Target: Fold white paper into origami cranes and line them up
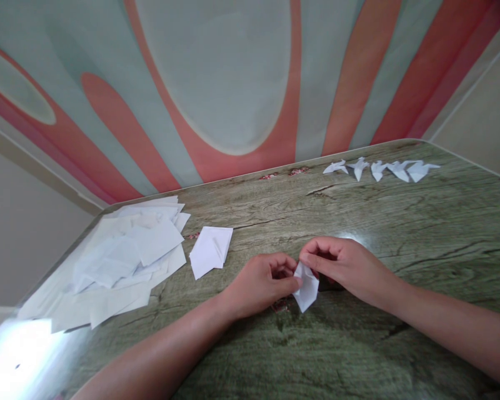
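Between my hands is a small piece of folded white paper (307,291), a pointed kite-like shape with one tip toward me. My left hand (266,280) pinches its left edge, thumb on top. At its upper corner, my right hand (337,258) closes thumb and fingertips on the paper. The fingers behind the paper are partly hidden. To the left of my left hand lies a short stack of white paper squares (208,250), slightly fanned.
A large, loose pile of white paper sheets (125,261) covers the left of the wood-grain table (254,355). Several folded white paper birds (379,169) stand in a row at the back right. A patterned red and grey-blue panel (233,83) rises behind the far edge.
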### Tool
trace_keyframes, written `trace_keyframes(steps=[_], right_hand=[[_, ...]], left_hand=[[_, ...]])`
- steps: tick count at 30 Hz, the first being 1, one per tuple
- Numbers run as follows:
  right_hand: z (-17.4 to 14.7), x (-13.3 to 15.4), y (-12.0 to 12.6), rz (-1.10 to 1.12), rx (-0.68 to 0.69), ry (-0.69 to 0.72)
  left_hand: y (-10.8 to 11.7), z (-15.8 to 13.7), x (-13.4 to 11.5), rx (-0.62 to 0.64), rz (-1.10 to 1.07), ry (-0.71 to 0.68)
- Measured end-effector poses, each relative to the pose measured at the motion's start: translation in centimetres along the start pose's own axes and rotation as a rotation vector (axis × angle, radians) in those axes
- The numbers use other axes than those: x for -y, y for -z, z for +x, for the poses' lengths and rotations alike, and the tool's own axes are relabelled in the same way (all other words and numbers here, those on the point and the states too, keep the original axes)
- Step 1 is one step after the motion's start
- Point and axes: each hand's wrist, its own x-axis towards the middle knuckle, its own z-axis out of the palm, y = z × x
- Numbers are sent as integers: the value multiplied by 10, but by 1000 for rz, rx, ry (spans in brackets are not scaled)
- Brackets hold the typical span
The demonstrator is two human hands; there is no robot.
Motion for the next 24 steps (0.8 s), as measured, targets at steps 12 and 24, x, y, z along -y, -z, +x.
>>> trace_keyframes(steps=[12,24], right_hand=[[3,-6,-1,-28,-12,-7],[1,-2,2,-109,-3,27]], left_hand=[[1,3,4,-33,-44,13],[-1,1,-1,-50,-20,36]])
